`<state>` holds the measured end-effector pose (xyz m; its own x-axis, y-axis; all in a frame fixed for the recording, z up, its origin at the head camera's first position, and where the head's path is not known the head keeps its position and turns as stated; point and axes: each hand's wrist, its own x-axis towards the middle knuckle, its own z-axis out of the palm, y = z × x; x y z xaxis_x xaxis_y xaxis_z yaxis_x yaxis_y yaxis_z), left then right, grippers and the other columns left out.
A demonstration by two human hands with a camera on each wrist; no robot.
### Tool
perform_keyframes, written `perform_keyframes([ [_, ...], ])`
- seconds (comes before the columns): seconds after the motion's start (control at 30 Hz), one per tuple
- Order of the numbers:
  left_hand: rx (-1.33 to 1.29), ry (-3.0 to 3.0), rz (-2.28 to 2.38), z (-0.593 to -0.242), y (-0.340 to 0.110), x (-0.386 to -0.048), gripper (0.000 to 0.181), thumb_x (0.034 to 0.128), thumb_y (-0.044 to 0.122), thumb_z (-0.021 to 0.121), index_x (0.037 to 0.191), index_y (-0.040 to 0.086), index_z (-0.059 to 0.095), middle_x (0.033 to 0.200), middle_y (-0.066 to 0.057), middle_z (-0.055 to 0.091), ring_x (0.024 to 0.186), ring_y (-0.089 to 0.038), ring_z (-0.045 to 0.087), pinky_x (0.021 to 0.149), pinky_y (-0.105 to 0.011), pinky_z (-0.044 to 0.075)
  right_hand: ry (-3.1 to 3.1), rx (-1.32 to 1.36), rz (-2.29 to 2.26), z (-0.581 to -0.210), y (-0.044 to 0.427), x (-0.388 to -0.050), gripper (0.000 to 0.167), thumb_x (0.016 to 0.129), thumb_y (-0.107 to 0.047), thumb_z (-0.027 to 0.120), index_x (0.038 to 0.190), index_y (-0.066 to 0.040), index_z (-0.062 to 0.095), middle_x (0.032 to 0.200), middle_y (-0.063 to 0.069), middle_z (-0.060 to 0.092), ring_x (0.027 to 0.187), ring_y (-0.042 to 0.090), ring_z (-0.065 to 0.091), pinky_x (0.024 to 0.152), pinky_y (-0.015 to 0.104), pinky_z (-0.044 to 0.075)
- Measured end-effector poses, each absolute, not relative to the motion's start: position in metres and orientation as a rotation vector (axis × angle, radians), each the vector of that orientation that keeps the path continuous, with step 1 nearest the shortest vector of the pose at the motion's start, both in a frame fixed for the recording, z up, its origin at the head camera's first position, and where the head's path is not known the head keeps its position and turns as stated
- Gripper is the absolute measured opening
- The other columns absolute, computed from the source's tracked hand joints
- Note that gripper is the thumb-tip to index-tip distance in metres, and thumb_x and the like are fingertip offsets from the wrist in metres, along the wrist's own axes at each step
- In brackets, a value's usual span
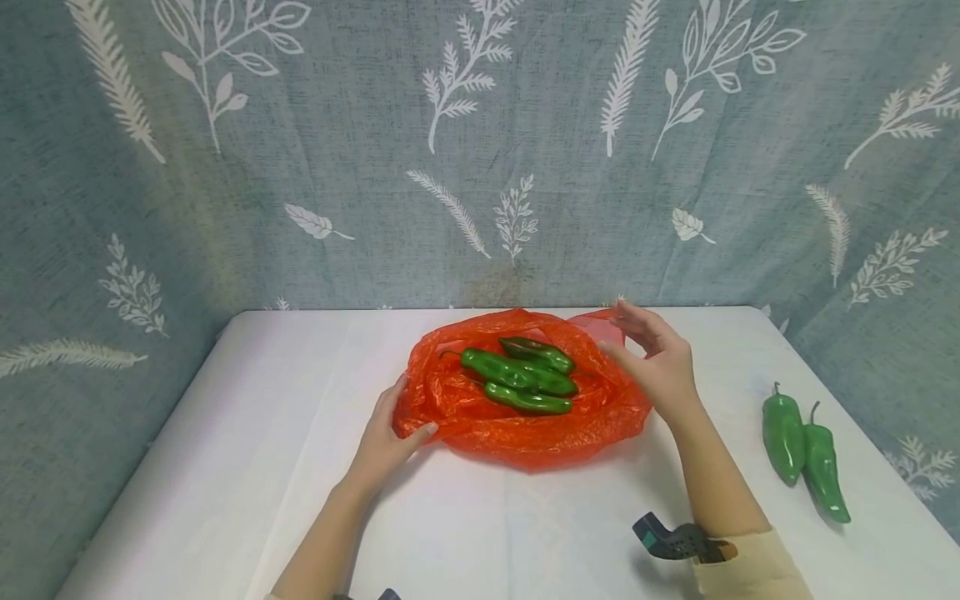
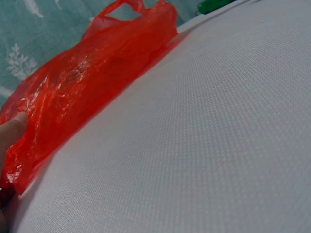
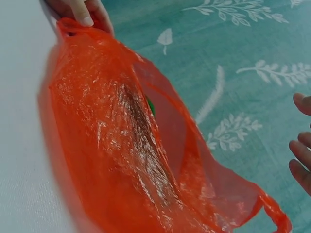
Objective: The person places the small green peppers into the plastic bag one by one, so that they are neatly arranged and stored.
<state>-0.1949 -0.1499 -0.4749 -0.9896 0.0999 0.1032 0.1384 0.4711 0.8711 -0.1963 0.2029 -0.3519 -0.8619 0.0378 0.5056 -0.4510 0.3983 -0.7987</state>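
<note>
Fingers: left hand (image 1: 378, 447) pinches the left end of the red bag (image 1: 525, 437); right hand (image 1: 666, 367) spread, gripping nothing, just beside the bag's right rim. Bag between them, mouth up, long axis running left to right. I judge that small gap, bag leftward of the right fingers, the key relation. Green peppers (image 1: 498, 368) inside, roughly lengthwise. Outward: white table (image 1: 225, 467), two loose peppers (image 1: 783, 437) nearer the right hand.

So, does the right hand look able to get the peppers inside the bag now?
Probably yes: the right hand seems to hold nothing and is beside the bag, whose mouth gapes open, leaving the peppers uncovered from above.
</note>
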Motion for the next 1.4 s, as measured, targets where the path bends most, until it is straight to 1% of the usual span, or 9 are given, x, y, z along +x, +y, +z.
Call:
perform_keyframes([
  [0.13,-0.227,-2.652,-1.586,-0.474,-0.150,-0.195,0.089,0.0803,0.030,0.073,0.151,0.018,0.020,0.148,-0.007,0.032,0.138,-0.030,0.031,0.109,-0.055,0.029,-2.231,0.294,1.450,-0.351,0.209,-0.193,0.054,0.081,-0.008,0.074,0.131,-0.006,0.054,0.128,0.013,0.059,0.109,0.005,0.060,0.093,0.012,0.044],
  [0.27,-0.228,-2.652,-1.591,-0.474,-0.150,-0.195,0.089,0.0805,0.029,0.073,0.151,0.018,0.020,0.149,-0.007,0.032,0.138,-0.030,0.031,0.110,-0.054,0.029,-2.208,0.281,1.456,-0.350,0.215,-0.190,0.053,0.081,-0.005,0.073,0.131,-0.005,0.055,0.128,0.016,0.058,0.109,0.005,0.060,0.095,0.013,0.043],
  [0.5,-0.209,-2.666,-1.602,-0.472,-0.150,-0.194,0.089,0.0807,0.029,0.073,0.151,0.019,0.019,0.149,-0.007,0.030,0.138,-0.029,0.030,0.109,-0.054,0.029,-2.234,0.202,1.372,-0.346,0.225,-0.187,0.052,0.084,-0.013,0.071,0.132,-0.008,0.054,0.130,0.011,0.058,0.108,-0.002,0.058,0.095,0.013,0.043],
  [0.63,-0.213,-2.666,-1.595,-0.472,-0.150,-0.193,0.089,0.0810,0.027,0.073,0.151,0.018,0.019,0.149,-0.007,0.030,0.138,-0.030,0.030,0.110,-0.055,0.029,-2.195,0.205,1.367,-0.345,0.232,-0.186,0.051,0.083,-0.007,0.072,0.131,-0.006,0.055,0.128,0.012,0.059,0.107,-0.003,0.058,0.093,0.012,0.044],
  [0.73,-0.227,-2.655,-1.594,-0.471,-0.149,-0.192,0.089,0.0808,0.027,0.073,0.151,0.017,0.019,0.149,-0.008,0.031,0.138,-0.030,0.030,0.109,-0.055,0.029,-2.161,0.207,1.367,-0.345,0.238,-0.185,0.053,0.081,-0.003,0.072,0.131,-0.004,0.055,0.127,0.008,0.060,0.107,-0.003,0.058,0.092,0.012,0.044],
  [0.87,-0.240,-2.652,-1.586,-0.472,-0.149,-0.193,0.090,0.0806,0.028,0.073,0.151,0.016,0.019,0.149,-0.009,0.031,0.138,-0.031,0.030,0.109,-0.055,0.029,-2.145,0.159,1.352,-0.345,0.247,-0.181,0.054,0.080,-0.002,0.073,0.131,-0.005,0.055,0.127,0.002,0.061,0.108,-0.003,0.058,0.091,0.011,0.045],
  [1.1,-0.237,-2.656,-1.586,-0.472,-0.149,-0.194,0.090,0.0803,0.030,0.074,0.151,0.017,0.019,0.149,-0.009,0.031,0.137,-0.031,0.031,0.109,-0.055,0.030,-2.103,0.087,1.356,-0.344,0.261,-0.173,0.054,0.079,0.004,0.072,0.130,-0.006,0.057,0.124,-0.003,0.062,0.106,-0.002,0.059,0.091,0.011,0.045],
  [1.27,-0.244,-2.644,-1.593,-0.471,-0.149,-0.193,0.090,0.0803,0.030,0.074,0.151,0.016,0.020,0.148,-0.010,0.031,0.137,-0.031,0.031,0.108,-0.055,0.031,-2.113,0.022,1.336,-0.345,0.271,-0.169,0.055,0.078,0.003,0.072,0.130,-0.007,0.057,0.124,-0.003,0.062,0.107,-0.002,0.059,0.091,0.010,0.044],
  [1.4,-0.251,-2.641,-1.578,-0.471,-0.148,-0.192,0.089,0.0805,0.029,0.073,0.150,0.015,0.020,0.147,-0.011,0.032,0.136,-0.033,0.032,0.108,-0.056,0.031,-2.146,-0.070,1.311,-0.344,0.278,-0.166,0.056,0.080,-0.002,0.073,0.132,-0.011,0.056,0.126,-0.004,0.061,0.108,-0.003,0.058,0.091,0.010,0.044],
])
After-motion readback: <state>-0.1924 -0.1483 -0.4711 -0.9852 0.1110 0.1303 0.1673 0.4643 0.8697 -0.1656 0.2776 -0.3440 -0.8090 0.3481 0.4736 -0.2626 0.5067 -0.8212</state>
